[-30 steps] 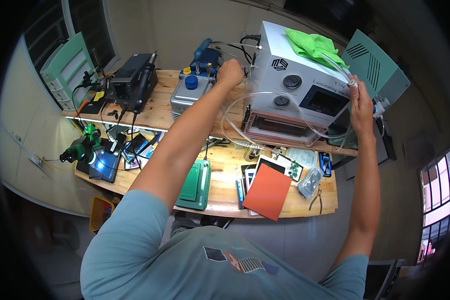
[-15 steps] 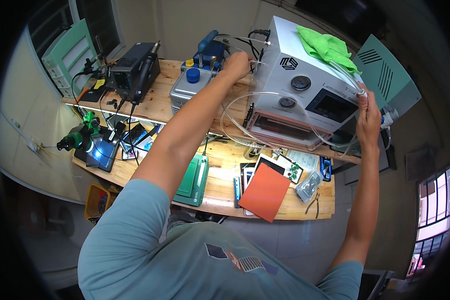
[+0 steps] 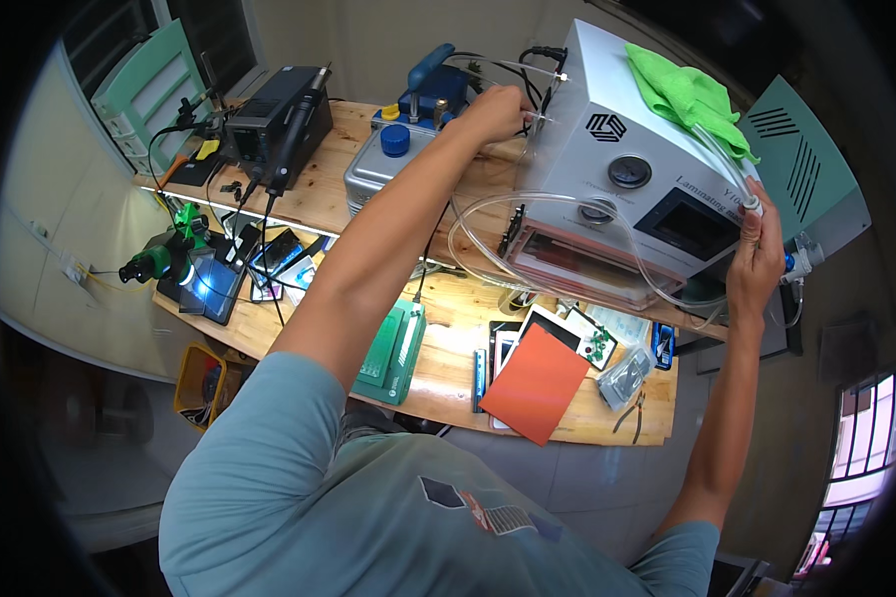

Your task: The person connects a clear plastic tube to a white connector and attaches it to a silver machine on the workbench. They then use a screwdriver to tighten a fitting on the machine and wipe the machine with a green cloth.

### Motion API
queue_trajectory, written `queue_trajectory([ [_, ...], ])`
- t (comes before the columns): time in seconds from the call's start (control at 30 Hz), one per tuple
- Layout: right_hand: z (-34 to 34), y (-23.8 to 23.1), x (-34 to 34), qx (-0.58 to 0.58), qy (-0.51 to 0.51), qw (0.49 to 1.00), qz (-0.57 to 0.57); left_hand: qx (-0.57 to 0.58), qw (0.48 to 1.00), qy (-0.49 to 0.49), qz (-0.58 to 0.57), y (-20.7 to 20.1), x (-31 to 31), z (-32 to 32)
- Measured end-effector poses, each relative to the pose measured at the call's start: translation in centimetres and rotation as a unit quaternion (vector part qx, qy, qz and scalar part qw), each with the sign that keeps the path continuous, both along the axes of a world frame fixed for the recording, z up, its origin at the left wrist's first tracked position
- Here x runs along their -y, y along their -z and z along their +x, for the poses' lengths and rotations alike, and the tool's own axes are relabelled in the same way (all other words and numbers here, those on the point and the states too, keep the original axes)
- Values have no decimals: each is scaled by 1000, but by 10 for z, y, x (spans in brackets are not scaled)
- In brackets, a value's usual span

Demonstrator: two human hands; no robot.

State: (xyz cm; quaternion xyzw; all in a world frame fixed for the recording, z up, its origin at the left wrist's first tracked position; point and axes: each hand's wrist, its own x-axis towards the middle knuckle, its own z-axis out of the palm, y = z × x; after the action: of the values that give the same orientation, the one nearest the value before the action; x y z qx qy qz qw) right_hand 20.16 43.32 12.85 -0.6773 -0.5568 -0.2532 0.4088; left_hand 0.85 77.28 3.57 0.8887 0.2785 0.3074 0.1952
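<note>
A white box-shaped laminating machine [image 3: 567, 149] stands on the raised wooden shelf, with a gauge, a dark screen and a glazed lower door. Beside its left wall, my left hand [image 3: 496, 114] is closed near a small side fitting; its fingertips are partly hidden, and what they pinch is unclear. My right hand [image 3: 757, 254] grips a white-ended translucent tube [image 3: 724, 159] at the machine's right front edge. A green cloth [image 3: 682, 95] lies on the machine's top, touching that tube. A thin clear hose [image 3: 567, 197] loops across the machine's front.
Left of the machine stands a silver-and-blue pump [image 3: 368, 169], then a black soldering station [image 3: 254, 129]. On the lower bench lie a green mat [image 3: 393, 358], an orange sheet [image 3: 535, 383], a clear plastic bag [image 3: 627, 376] and pliers [image 3: 629, 418]. A microscope [image 3: 154, 261] sits at the far left.
The view has shifted slightly, so the machine and bench appear further right. Both hands stay at about the same places on the machine.
</note>
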Motion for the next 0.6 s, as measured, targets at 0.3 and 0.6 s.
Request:
queue_trajectory([
  [0.3,10,-5,4,-5,-6,1000,-19,115,986,-93,-78,10,10,7],
  [0.6,14,-6,4,-10,-13,999,-33,99,988,-96,-72,5,19,5],
])
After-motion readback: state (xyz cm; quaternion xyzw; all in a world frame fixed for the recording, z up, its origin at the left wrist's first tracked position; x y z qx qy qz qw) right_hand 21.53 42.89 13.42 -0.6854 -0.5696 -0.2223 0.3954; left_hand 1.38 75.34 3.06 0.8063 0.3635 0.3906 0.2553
